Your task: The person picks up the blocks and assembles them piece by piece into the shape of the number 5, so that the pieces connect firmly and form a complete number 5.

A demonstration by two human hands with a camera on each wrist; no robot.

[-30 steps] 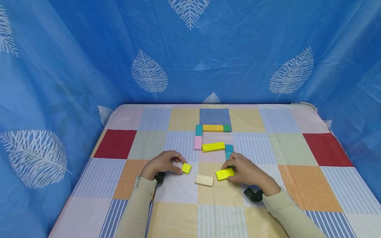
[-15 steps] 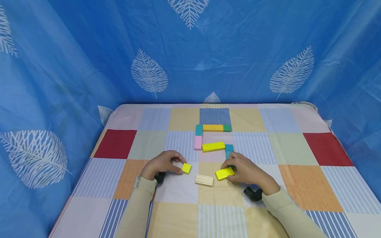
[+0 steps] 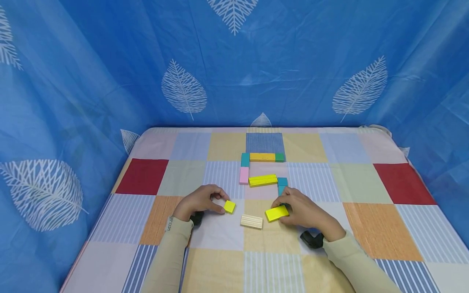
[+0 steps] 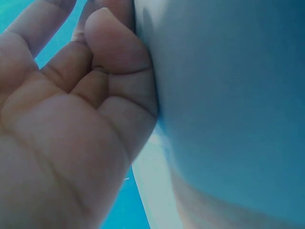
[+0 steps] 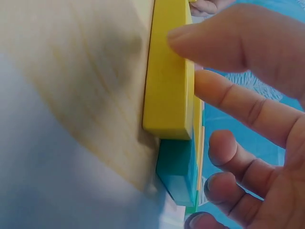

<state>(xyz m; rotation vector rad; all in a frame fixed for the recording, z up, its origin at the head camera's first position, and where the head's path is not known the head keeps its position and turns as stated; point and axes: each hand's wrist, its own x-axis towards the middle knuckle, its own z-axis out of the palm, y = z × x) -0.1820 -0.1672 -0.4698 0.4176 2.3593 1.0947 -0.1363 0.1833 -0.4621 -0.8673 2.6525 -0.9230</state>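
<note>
In the head view my left hand (image 3: 202,200) pinches a small yellow block (image 3: 230,207) between thumb and fingertips, low over the cloth. The left wrist view shows the curled fingers (image 4: 121,47) and palm, with that block hidden. My right hand (image 3: 303,209) holds a longer yellow block (image 3: 276,213) by its right end. Seen from the right wrist, the thumb lies on one long face of this yellow block (image 5: 167,71) and the index finger at another edge. A teal block (image 5: 177,162) shows just beyond it, partly covered by the hand in the head view.
Between the hands lies a striped plain-wood block (image 3: 251,221). Farther back, blocks form a bent line: green (image 3: 279,157), orange (image 3: 261,157), teal (image 3: 244,160), pink (image 3: 244,176), yellow (image 3: 262,180) and teal (image 3: 282,182). A patchwork cloth (image 3: 271,268) covers the table; blue curtains (image 3: 293,81) surround it.
</note>
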